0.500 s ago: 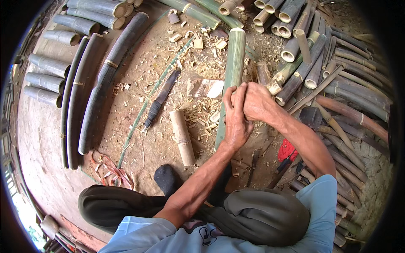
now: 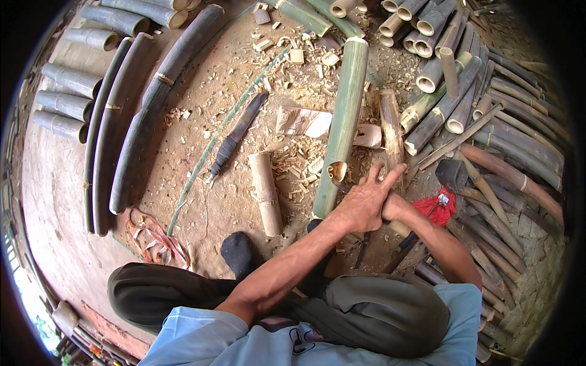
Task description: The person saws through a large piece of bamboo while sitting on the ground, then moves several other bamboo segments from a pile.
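A green bamboo length (image 2: 343, 113) slants up the middle, its near end by my feet. At its lower part sits a curved-edged tool (image 2: 337, 173), with a pale hollow face; its dark shaft runs back beneath my hands. My left hand (image 2: 365, 198) lies across the shaft and over my right hand, its fingers spread and stretched out. Closed and partly covered by the left, my right hand (image 2: 397, 208) is in line with the shaft; its fingertips are hidden. Left of the bamboo lie a short peeled piece (image 2: 266, 194) and a knife with a dark wrapped handle (image 2: 225, 155).
Pale chips (image 2: 299, 149) litter the dirt floor. Several dark bamboo lengths (image 2: 155, 100) lie at left. Cut bamboo (image 2: 436, 79) is piled at upper right, and more poles (image 2: 513, 165) lie at right, near a red cloth (image 2: 436, 209) and a hammer-like dark block (image 2: 451, 175).
Both hands have come down the bamboo toward me and off to its right. My left hand's fingers have spread from their grip. The tool's curved end has come into sight.
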The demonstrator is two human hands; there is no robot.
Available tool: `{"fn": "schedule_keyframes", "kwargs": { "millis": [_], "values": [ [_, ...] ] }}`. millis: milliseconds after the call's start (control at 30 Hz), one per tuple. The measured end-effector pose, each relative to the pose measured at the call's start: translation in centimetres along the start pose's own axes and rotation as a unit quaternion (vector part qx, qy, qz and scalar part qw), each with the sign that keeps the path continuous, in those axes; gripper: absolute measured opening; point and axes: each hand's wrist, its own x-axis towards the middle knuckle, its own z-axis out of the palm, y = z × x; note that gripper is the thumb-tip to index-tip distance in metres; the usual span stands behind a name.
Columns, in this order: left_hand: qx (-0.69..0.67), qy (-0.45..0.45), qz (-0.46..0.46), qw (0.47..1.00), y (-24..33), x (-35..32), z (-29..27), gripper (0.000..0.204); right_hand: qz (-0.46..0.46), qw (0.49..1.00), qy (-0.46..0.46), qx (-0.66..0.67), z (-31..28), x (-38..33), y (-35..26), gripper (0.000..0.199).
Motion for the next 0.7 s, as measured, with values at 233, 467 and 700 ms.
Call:
{"fn": "schedule_keyframes", "kwargs": {
  "millis": [233,467,700],
  "values": [
    [0.115,-0.303,-0.056,0.944,0.1,-0.2,-4.2,0.099,0.071,0.822,0.149,0.545,5.9,0.3,-6.3,0.056],
    [0.112,-0.002,-0.211,0.971,2.4,-10.3,-7.0,0.093,0.065,0.395,0.078,0.913,3.3,-0.2,-12.6,0.033],
    [0.381,0.0,-0.185,0.906,0.4,-14.6,-6.1,0.045,0.036,0.417,0.037,0.907,6.5,1.7,-10.3,0.036]
  ]
}}
